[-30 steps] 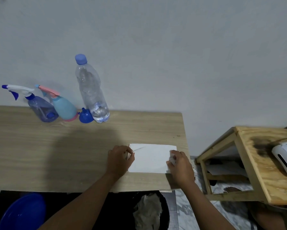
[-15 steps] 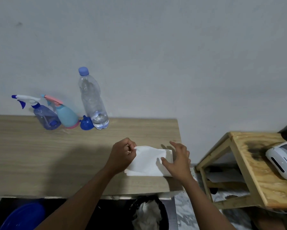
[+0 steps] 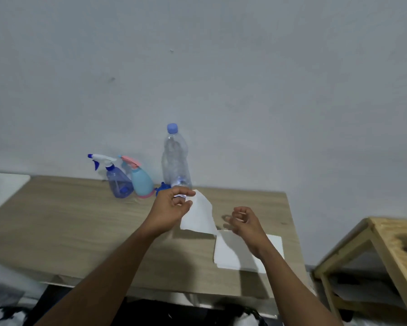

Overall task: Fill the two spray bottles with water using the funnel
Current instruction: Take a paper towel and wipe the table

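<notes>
Two spray bottles stand at the back of the wooden table (image 3: pixel 56 222): a clear blue spray bottle (image 3: pixel 118 182) with a white trigger and a light blue spray bottle (image 3: pixel 140 182) with a pink trigger. Right of them sits a small blue funnel (image 3: pixel 160 187), partly hidden by my left hand, and a tall clear water bottle (image 3: pixel 176 158) with a blue cap. My left hand (image 3: pixel 172 208) pinches a white tissue sheet (image 3: pixel 199 215) lifted off the table. My right hand (image 3: pixel 242 222) hovers over the tissue stack (image 3: pixel 230 252), fingers curled and holding nothing.
A grey wall rises right behind the table. A wooden stool (image 3: pixel 386 245) stands to the right, lower than the table. Dark floor with a bin shows below the table's front edge.
My left hand has lifted one tissue sheet up and toward the bottles. My right hand has let go of the stack and risen. The view has tilted upward.
</notes>
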